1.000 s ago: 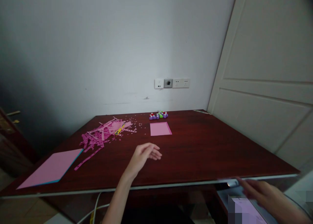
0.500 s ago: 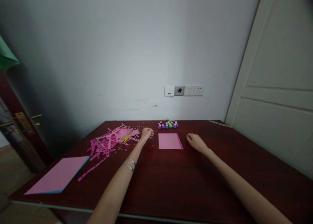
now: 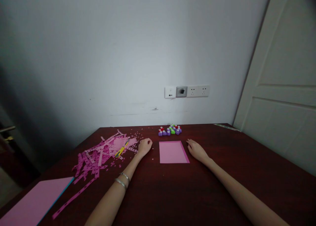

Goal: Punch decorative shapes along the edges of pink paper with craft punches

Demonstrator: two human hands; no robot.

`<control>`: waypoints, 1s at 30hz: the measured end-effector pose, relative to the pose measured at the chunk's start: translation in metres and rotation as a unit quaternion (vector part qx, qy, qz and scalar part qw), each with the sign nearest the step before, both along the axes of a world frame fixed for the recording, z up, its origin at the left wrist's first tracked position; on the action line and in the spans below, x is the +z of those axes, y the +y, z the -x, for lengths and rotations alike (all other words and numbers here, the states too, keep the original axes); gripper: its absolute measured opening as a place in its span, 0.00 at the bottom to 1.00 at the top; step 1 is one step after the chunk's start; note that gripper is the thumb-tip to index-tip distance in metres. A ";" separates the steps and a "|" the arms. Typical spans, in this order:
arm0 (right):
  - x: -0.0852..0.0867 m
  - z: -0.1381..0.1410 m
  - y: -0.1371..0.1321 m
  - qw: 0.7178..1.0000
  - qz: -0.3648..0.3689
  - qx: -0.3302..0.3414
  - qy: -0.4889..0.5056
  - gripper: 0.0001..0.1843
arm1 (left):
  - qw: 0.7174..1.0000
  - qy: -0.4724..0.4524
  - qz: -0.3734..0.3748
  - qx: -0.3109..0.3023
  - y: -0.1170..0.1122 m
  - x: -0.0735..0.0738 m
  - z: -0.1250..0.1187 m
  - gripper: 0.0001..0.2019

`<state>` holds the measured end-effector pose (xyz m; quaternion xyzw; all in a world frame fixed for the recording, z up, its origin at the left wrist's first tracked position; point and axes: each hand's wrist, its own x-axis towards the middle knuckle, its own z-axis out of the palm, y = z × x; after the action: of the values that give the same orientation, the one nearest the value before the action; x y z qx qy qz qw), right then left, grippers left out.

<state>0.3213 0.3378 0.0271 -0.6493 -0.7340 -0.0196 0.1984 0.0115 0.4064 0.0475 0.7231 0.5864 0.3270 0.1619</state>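
Between my hands lies a small stack of pink paper [image 3: 172,152], a light sheet over a darker one that shows along its top and right edges. My left hand [image 3: 145,146] rests on the table to the left of it, fingers curled in, with nothing visible in them. To its right, my right hand [image 3: 197,150] lies low on the table, its fingers loosely stretched toward the paper's edge and holding nothing. Neither hand touches the paper. A yellow cutter knife [image 3: 122,148] sits on a heap of punched pink paper strips [image 3: 101,153] beyond my left hand.
Small purple, green and red craft punches [image 3: 170,130] stand in a cluster behind the paper. At the front left, larger pink sheets [image 3: 37,201] have a blue edge beneath. A ruler-like strip [image 3: 227,127] lies at the far right of the dark red table [image 3: 172,196], against the wall.
The camera view has tilted and come closer to the table. My right hand's fingers have straightened out from a curl. My left hand has turned and is still curled beside the paper.
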 end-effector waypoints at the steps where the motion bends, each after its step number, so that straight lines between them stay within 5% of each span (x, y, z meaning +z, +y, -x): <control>1: 0.000 0.000 0.000 1.000 -0.002 0.001 -0.001 0.24 | 1.000 0.017 -0.006 -0.003 -0.001 -0.001 -0.001 0.09; 8: -0.004 -0.002 0.001 1.000 -0.017 0.002 -0.002 0.24 | 0.998 0.052 0.016 -0.027 0.005 0.002 0.001 0.10; 16: -0.007 -0.002 0.002 1.000 -0.029 0.004 0.000 0.24 | 0.997 -0.008 0.014 -0.070 0.046 0.014 -0.003 0.08; 30: -0.004 -0.002 0.001 0.999 -0.029 -0.011 0.012 0.23 | 0.988 -0.061 0.014 -0.141 0.095 -0.008 -0.034 0.14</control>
<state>0.3234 0.3387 0.0234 -0.6513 -0.7236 -0.0353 0.2258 0.0458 0.5012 0.0391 0.7752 0.4720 0.3360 0.2516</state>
